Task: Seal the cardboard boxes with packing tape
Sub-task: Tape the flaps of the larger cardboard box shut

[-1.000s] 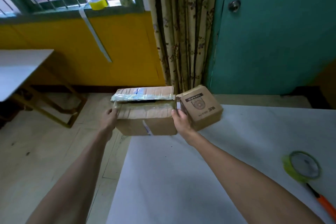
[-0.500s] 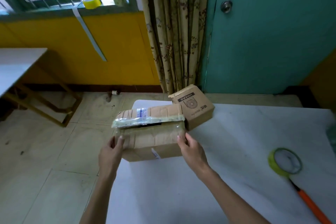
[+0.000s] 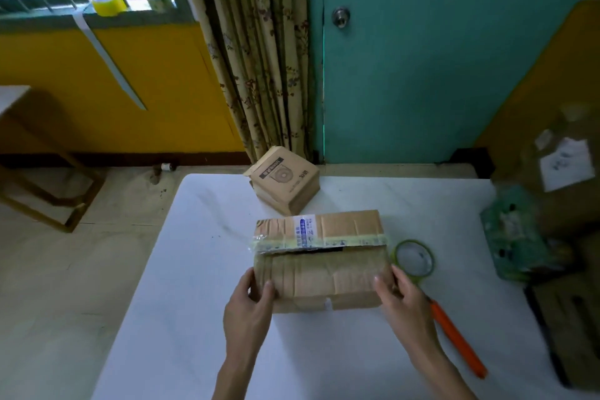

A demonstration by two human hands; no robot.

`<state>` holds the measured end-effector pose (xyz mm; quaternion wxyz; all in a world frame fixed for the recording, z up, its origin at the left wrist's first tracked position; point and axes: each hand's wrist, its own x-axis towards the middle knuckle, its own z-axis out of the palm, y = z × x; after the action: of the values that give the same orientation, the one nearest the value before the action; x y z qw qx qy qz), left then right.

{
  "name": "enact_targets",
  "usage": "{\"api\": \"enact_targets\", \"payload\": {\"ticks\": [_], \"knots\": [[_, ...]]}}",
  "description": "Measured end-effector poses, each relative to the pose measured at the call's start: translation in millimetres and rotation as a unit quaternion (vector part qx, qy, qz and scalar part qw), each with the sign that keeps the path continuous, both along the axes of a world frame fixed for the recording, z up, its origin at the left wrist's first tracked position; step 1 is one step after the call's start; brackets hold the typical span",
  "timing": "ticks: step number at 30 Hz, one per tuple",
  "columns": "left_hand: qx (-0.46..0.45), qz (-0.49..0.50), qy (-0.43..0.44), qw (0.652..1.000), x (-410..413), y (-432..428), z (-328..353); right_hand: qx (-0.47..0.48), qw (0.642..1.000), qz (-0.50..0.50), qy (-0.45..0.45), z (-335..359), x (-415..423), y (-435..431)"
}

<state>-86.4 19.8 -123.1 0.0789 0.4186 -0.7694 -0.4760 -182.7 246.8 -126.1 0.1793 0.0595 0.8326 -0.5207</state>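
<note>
Left hand [image 3: 248,305] is curled round the left end of the large cardboard box [image 3: 319,269], thumb laid on top; right hand [image 3: 402,299] is clasped on its right end. The box is set on the white bench [image 3: 194,269], with a dark gap noted under its taped flap. A green tape roll [image 3: 414,258] is found just beside its right end, with an orange-handled tool [image 3: 457,338] near it. A smaller box [image 3: 284,185] is placed just behind.

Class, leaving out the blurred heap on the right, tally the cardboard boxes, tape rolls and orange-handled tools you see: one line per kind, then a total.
Cardboard boxes: 2 (large box, small box)
Tape rolls: 3 (green roll on the table; yellow roll and pale roll on the sill)
Orange-handled tools: 1 (orange-handled tool)
Total: 6
</note>
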Motion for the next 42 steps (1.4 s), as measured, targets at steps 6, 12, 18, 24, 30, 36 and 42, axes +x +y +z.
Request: {"api": "enact_targets", "payload": {"ticks": [6,12,18,24,30,36,42], "knots": [[-0.047,-0.027,-0.036,0.998,-15.8,38.6,-0.2,-0.016,0.999,-0.028,0.008,3.4,-15.3,46.1],[-0.163,-0.054,-0.08,0.982,-61.9,25.8,-2.0,-0.005,0.999,-0.02,0.037,7.9,-54.9,21.6],[-0.013,0.082,0.054,0.995,-90.2,17.3,8.4,0.035,0.999,0.003,0.022,-9.9,-78.3,-10.5],[-0.102,-0.04,-0.03,0.994,-94.7,-15.0,-6.2,0.032,0.998,-0.047,0.021,-24.7,-77.3,-10.2],[-0.259,-0.151,-0.076,0.951,-103.9,-9.2,-3.5,0.187,0.977,0.031,0.098,-4.2,-90.7,-21.7],[-0.381,-0.374,-0.136,0.835,-139.1,30.9,-5.4,0.367,0.852,0.269,0.258,6.1,-98.7,-67.3],[-0.335,-0.363,-0.2,0.846,-137.1,34.8,-22.4,0.418,0.828,0.318,0.196,-22.0,-103.1,-62.6]]}}
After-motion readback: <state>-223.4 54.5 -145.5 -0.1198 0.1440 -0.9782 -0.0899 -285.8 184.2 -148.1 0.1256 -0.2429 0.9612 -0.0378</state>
